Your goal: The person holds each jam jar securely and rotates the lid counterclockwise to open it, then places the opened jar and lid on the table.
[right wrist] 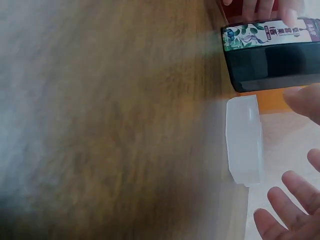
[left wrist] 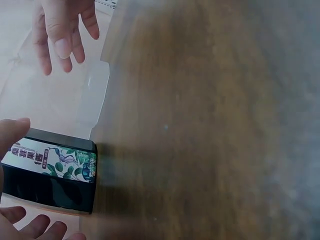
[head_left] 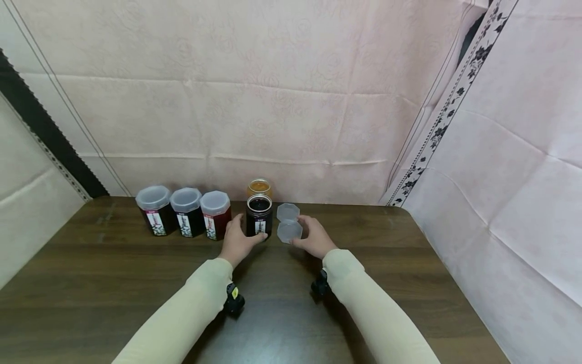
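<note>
A dark hexagonal jar [head_left: 259, 225] with a printed label stands upright, its top showing a pale rim around a dark surface. My left hand [head_left: 238, 240] is at its left side, thumb reaching across the front by the label and fingers spread beside it. Translucent lids [head_left: 289, 232], one behind the other, lie to the jar's right. Around their right side is my right hand [head_left: 316, 237], with thumb and fingers spread apart. In the right wrist view a white lid [right wrist: 244, 140] sits near the dark jar [right wrist: 275, 65]; whether the right fingertips touch it I cannot tell.
Directly behind the dark jar is an amber jar [head_left: 259, 187]. Several filled jars with frosted lids, among them a red one [head_left: 215, 217], form a row on the left. A pale cloth [head_left: 282, 111] hangs along the back edge of the brown wooden table [head_left: 136, 283].
</note>
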`<state>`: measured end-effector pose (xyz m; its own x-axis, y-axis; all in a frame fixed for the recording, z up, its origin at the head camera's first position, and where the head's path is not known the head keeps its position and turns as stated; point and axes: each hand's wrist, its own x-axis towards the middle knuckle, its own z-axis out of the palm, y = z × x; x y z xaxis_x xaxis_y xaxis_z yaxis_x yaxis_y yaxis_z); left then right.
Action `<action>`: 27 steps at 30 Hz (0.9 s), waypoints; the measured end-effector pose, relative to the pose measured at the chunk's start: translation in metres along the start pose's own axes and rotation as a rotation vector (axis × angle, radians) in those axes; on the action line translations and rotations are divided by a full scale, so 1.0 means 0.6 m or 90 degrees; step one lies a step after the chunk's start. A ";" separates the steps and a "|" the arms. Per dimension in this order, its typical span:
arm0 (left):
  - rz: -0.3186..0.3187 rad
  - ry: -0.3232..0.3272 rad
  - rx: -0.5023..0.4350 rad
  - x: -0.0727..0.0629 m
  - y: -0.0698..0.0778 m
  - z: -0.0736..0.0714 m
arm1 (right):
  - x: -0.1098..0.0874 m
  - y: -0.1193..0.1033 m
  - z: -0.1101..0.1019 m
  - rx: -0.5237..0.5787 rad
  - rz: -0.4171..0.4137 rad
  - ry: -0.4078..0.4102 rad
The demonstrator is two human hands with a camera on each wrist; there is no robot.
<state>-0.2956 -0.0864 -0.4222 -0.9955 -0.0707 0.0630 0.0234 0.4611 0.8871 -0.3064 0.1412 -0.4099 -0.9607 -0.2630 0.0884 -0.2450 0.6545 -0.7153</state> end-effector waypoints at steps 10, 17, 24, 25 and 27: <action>0.019 -0.017 0.033 -0.019 -0.004 -0.007 | -0.013 -0.004 -0.002 -0.004 0.015 0.006; 0.039 -0.030 0.070 -0.034 0.002 -0.016 | -0.029 -0.017 0.000 -0.026 0.011 -0.002; 0.055 -0.038 0.106 -0.048 0.008 -0.035 | -0.046 -0.028 -0.002 -0.067 -0.006 -0.016; 0.059 -0.039 0.114 -0.050 0.008 -0.038 | -0.048 -0.028 -0.002 -0.073 -0.011 -0.018; 0.067 -0.041 0.128 -0.053 0.006 -0.045 | -0.052 -0.030 -0.002 -0.086 -0.020 -0.020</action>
<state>-0.2612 -0.1064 -0.4089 -0.9925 0.0399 0.1153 0.1145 0.6308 0.7674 -0.2722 0.1385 -0.3990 -0.9482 -0.3059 0.0855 -0.2921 0.7342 -0.6128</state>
